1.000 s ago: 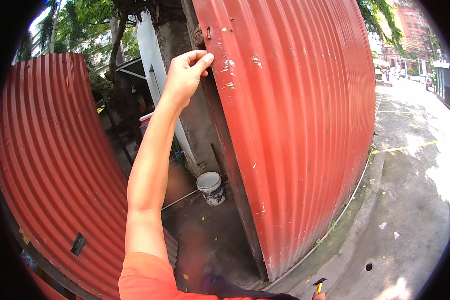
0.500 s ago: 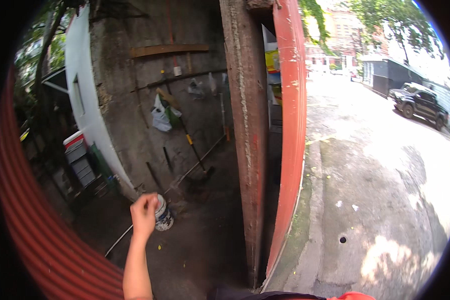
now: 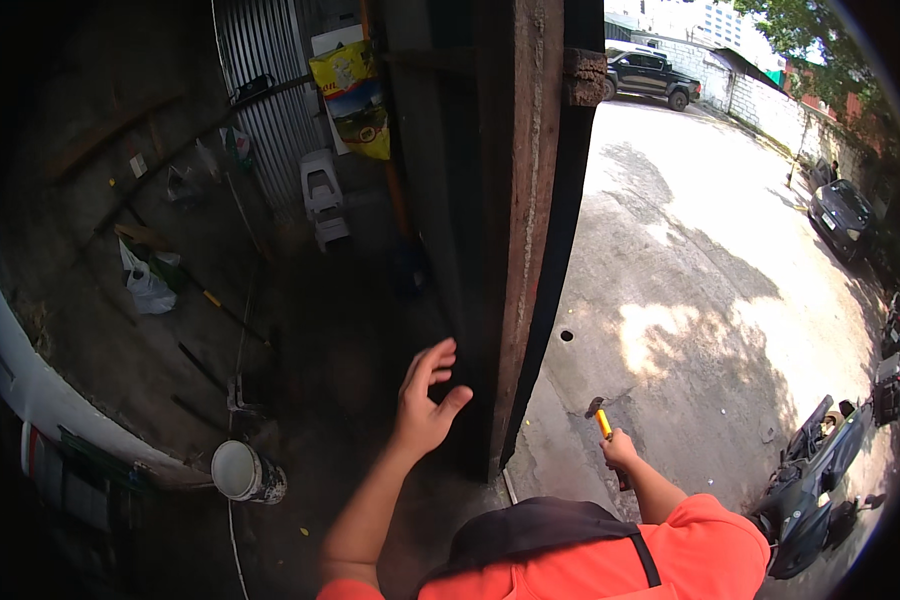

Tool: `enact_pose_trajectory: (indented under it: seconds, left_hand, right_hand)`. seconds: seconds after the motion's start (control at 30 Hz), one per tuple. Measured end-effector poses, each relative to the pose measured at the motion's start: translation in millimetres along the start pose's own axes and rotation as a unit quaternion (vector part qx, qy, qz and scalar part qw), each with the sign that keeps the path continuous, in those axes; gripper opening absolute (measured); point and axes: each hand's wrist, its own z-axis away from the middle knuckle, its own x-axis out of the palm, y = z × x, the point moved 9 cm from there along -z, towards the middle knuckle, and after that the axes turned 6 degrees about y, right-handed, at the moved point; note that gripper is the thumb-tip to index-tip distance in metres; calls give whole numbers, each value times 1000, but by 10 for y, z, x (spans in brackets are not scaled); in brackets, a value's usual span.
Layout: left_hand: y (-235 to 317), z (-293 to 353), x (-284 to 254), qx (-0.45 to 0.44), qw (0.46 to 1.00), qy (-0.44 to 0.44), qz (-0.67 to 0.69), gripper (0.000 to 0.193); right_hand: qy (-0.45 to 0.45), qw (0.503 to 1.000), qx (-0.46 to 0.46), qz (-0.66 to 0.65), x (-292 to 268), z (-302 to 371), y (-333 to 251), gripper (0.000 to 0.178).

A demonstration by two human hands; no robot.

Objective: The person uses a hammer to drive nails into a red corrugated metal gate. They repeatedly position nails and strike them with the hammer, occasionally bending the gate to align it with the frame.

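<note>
My left hand is raised in the dark doorway with its thumb apart from the fingers, holding nothing. It is just left of the weathered wooden post and looks apart from it. On the post's other side, over the sunlit pavement, my right hand is closed round a hammer with a yellow handle. The hammer's dark head points up and forward, and the handle's lower end pokes out dark beneath my fist.
A white bucket stands inside at the lower left. Further back are a grey plastic stool, a yellow sack and hanging plastic bags. Outside, a motorcycle is parked at right, and a small hole opens in the pavement.
The view has swung to the right and shows more of the shed's inside. My left hand has gone from curled fingers to open. My right hand and the hammer have come into view.
</note>
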Motion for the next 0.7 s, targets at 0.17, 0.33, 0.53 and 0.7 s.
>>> enact_pose_trajectory:
  seconds: [0.17, 0.33, 0.53, 0.7]
  left_hand:
    - [284, -1601, 257, -104, 964, 1, 245, 86]
    - [381, -1820, 739, -174, 900, -219, 333, 124]
    - [348, -1833, 681, -151, 894, -269, 326, 127]
    - [512, -1832, 535, -122, 918, -242, 288, 121]
  right_hand:
    - [-34, 997, 72, -4, 361, 403, 860, 38]
    - [-51, 980, 182, 63, 670, 1140, 2154, 43]
    - [-10, 971, 196, 134, 651, 1302, 2970, 38]
    - [33, 950, 114, -289, -57, 414, 1112, 35]
